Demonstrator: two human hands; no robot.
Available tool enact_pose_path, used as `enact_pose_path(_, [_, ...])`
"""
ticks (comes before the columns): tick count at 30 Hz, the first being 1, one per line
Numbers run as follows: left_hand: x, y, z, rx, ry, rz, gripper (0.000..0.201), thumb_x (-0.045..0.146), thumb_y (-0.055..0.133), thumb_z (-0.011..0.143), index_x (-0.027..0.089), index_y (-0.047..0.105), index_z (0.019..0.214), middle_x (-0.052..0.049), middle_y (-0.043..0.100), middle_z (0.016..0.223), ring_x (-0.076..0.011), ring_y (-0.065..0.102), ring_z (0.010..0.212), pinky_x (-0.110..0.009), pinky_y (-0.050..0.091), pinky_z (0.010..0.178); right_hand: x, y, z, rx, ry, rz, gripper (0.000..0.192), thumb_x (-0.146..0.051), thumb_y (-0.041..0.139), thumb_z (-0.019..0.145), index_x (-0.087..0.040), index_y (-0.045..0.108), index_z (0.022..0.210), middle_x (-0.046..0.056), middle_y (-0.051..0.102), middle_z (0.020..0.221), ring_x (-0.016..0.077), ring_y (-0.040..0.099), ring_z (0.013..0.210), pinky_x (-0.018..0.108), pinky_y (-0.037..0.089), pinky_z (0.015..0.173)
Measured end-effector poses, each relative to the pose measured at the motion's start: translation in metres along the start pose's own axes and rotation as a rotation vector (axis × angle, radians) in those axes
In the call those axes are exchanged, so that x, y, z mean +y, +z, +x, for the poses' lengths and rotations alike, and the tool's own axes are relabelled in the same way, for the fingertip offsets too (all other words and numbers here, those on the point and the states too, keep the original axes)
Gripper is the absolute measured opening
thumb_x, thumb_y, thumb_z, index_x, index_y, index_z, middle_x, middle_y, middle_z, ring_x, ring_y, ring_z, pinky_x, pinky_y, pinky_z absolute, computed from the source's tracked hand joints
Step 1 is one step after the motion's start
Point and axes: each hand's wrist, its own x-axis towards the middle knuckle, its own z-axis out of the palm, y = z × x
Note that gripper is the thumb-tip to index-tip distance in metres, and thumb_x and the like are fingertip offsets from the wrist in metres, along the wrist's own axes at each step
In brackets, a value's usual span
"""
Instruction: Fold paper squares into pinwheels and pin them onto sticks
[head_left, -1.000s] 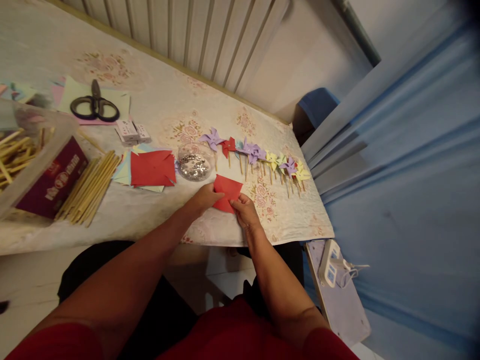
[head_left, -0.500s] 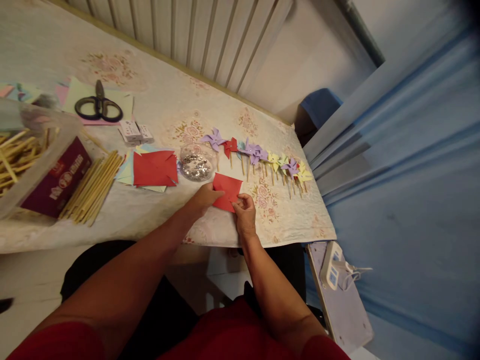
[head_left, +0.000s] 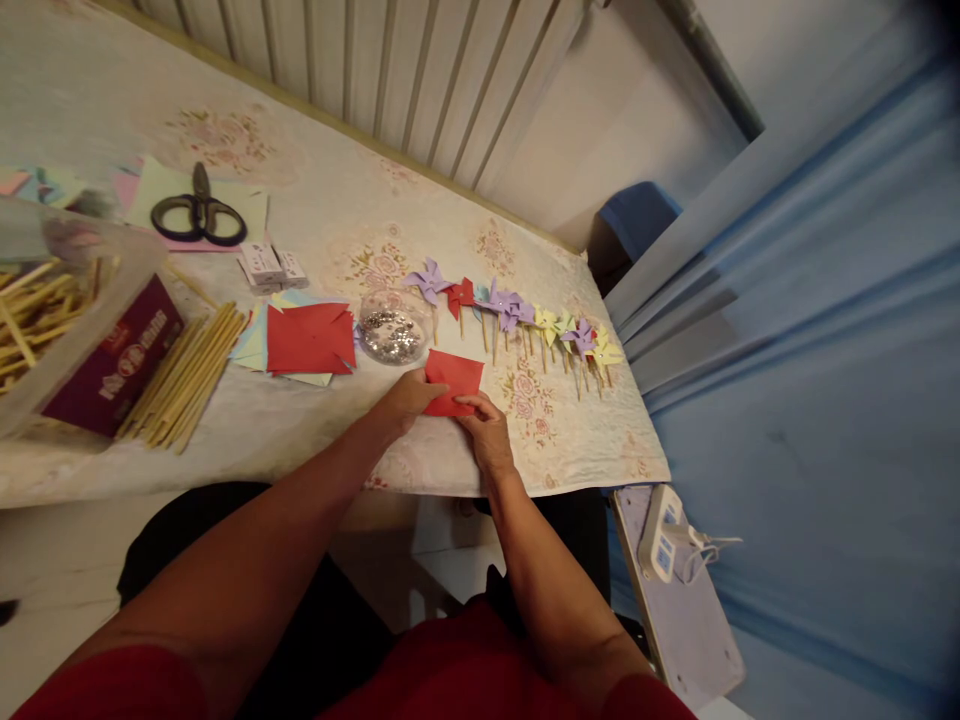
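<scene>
Red sheet (head_left: pixel 460 374) in a two-handed hold near the table's front edge

Through the head camera I have both bare hands at the middle of the view, over the floral tablecloth (head_left: pixel 322 425). The red sheet lies between them, just in front of a clear round dish (head_left: pixel 384 301). On my left hand (head_left: pixel 406 397), the thumb presses on top of the paper's left side, pinching it there. My right hand (head_left: pixel 489 430) pinches the lower right edge, its fingers curled at the paper's rim. How far the fingertips reach beneath, I cannot tell.

The dish holds small shiny metallic pieces (head_left: pixel 394 340). Left of it I see a stack of coloured paper (head_left: pixel 311 338) with red uppermost, then a bundle of thin sticks (head_left: pixel 184 375) beside a translucent tub with a purple label (head_left: pixel 116 355), which has more sticks inside. Black-handled scissors (head_left: pixel 199 218) rest on pale green and pink sheets farther back, near small white boxes (head_left: pixel 264 262).

To the right of the dish, paper pinwheels (head_left: pixel 510 308) on sticks run in a row, violet, red, blue and yellow among them. Past the table's end, a white power strip (head_left: pixel 660 537) sits on a small bench (head_left: pixel 697 630) beside a blue curtain (head_left: pixel 825 400).
</scene>
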Motion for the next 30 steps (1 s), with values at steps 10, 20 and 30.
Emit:
enact_pose_path(10, [0.012,0.009,-0.011,-0.038,-0.095,0.038,0.036,0.027,0.083,0.053,0.013,0.069,0.083,-0.004,0.074,0.075,-0.0164,0.067,0.067,-0.028,0.054,0.065,-0.003,0.008,0.001,0.035,0.114,-0.075,0.017,-0.038,0.069,0.080,-0.022,0.072,0.077,0.000,0.070,0.082,0.0182,0.062,0.081,0.032,0.051,0.082])
enact_pose_path(20, [0.010,0.011,-0.010,-0.022,-0.055,0.028,0.029,0.022,0.085,0.056,0.014,0.068,0.078,-0.001,0.071,0.070,-0.0126,0.063,0.060,-0.024,0.053,0.059,-0.002,0.012,0.001,0.091,0.187,0.016,0.023,-0.043,0.073,0.077,-0.021,0.065,0.073,-0.004,0.064,0.069,0.0155,0.060,0.070,0.028,0.049,0.073])
enact_pose_path(30, [0.009,0.010,-0.011,-0.032,-0.007,0.050,0.026,0.023,0.080,0.056,0.015,0.069,0.079,-0.001,0.071,0.071,-0.0161,0.064,0.065,-0.028,0.051,0.066,-0.004,0.010,0.002,0.093,0.110,-0.062,0.031,-0.051,0.062,0.085,-0.022,0.067,0.074,0.000,0.067,0.077,0.0180,0.060,0.080,0.030,0.048,0.082])
